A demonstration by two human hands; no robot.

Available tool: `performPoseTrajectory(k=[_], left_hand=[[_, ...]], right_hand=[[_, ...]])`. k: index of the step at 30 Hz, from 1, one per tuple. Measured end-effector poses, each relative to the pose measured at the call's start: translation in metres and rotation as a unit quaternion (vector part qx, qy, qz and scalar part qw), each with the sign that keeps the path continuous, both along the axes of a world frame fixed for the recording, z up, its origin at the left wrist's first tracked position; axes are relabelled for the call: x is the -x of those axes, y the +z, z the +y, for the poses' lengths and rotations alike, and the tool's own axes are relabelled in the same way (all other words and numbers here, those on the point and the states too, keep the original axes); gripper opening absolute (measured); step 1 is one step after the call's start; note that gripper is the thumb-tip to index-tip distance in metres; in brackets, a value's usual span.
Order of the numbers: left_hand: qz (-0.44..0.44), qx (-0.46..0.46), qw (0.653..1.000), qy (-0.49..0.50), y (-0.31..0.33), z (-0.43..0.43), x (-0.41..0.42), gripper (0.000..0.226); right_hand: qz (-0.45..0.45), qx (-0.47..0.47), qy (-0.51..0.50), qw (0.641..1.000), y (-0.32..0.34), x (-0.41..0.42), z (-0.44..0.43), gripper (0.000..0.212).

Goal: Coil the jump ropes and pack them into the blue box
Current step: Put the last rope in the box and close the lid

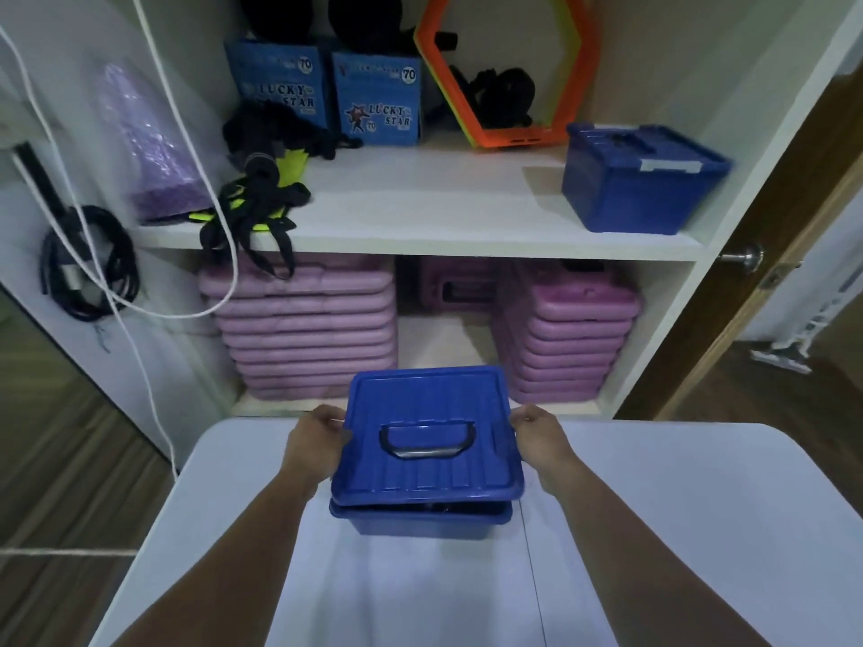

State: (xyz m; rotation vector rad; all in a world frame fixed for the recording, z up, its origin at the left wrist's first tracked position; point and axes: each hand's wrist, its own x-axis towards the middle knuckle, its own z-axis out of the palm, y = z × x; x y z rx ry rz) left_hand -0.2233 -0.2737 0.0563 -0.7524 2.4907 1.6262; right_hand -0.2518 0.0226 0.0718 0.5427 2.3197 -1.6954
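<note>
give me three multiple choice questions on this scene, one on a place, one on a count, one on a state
1. Where does the second blue box stand?
A. on the floor
B. on the right of the upper shelf
C. on the pink stacks

2. How many blue Lucky Star cartons are on the upper shelf?
A. two
B. four
C. none

3. How does the lid sit on the blue box on the table?
A. latched flat
B. lying beside the box
C. held over it, a gap showing at the near edge

Answers:
1 B: it sits at the shelf's right end.
2 A: two stand side by side.
3 C: the left hand and right hand grip the lid's sides, and dark contents show beneath.
</note>
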Motion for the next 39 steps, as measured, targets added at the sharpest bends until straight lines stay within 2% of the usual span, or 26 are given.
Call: performPoseTrajectory(k=[3,5,8,11,12,14,16,21,23,25,27,29,33,35,39], left_hand=[[-0.018,0.095,0.995,-0.026,-0.003,0.0,-0.005,0.017],[-0.012,0.134,0.99,-0.037,-0.006,0.003,-0.007,0.016],[-0.009,0.156,0.987,-0.047,-0.011,0.002,-0.005,0.018],[-0.01,0.165,0.985,-0.058,-0.015,-0.001,-0.003,0.021],[-0.011,0.165,0.985,-0.057,-0.017,-0.002,-0.003,0.022],[-0.015,0.154,0.987,-0.046,-0.021,-0.003,-0.004,0.022],[-0.026,0.128,0.991,-0.029,-0.027,-0.005,-0.006,0.024],[-0.076,-0.035,0.996,0.043,-0.034,-0.01,-0.007,0.054],[-0.093,-0.059,0.993,0.051,-0.036,-0.01,-0.007,0.053],[-0.088,-0.06,0.993,0.047,-0.037,-0.009,-0.006,0.041],[-0.075,-0.013,0.997,0.034,-0.038,-0.008,-0.005,0.031],[-0.07,0.075,0.995,0.016,-0.035,-0.003,-0.006,0.026],[-0.059,0.259,0.963,-0.047,-0.028,0.01,-0.012,0.019],[-0.044,0.315,0.946,-0.07,-0.028,0.011,-0.014,0.021],[-0.026,0.386,0.916,-0.11,-0.028,0.014,-0.016,0.021]], right_hand=[[-0.013,-0.081,0.046,0.996,-0.009,-0.003,0.004,0.028],[-0.025,-0.098,0.053,0.993,-0.015,-0.007,0.005,0.026],[-0.02,-0.087,0.035,0.995,-0.025,-0.012,0.007,0.022],[-0.03,-0.056,0.002,0.998,-0.032,-0.015,0.008,0.008],[-0.044,-0.06,0.007,0.997,-0.033,-0.016,0.009,0.012],[-0.068,-0.051,0.011,0.996,-0.038,-0.016,0.009,0.024],[-0.076,-0.029,0.001,0.997,-0.042,-0.016,0.01,0.026],[-0.04,-0.069,-0.012,0.997,-0.039,-0.012,0.007,0.014],[-0.028,-0.112,-0.003,0.993,-0.038,-0.011,0.005,0.012],[-0.023,-0.154,0.003,0.988,-0.037,-0.012,0.002,0.011],[-0.021,-0.193,0.014,0.981,-0.035,-0.013,-0.002,0.013],[-0.01,-0.234,0.028,0.972,-0.032,-0.015,-0.004,0.015],[0.012,-0.271,0.029,0.962,-0.031,-0.019,-0.011,0.017],[0.028,-0.252,0.012,0.967,-0.032,-0.023,-0.013,0.02],[0.048,-0.147,-0.039,0.987,-0.038,-0.03,-0.007,0.027]])
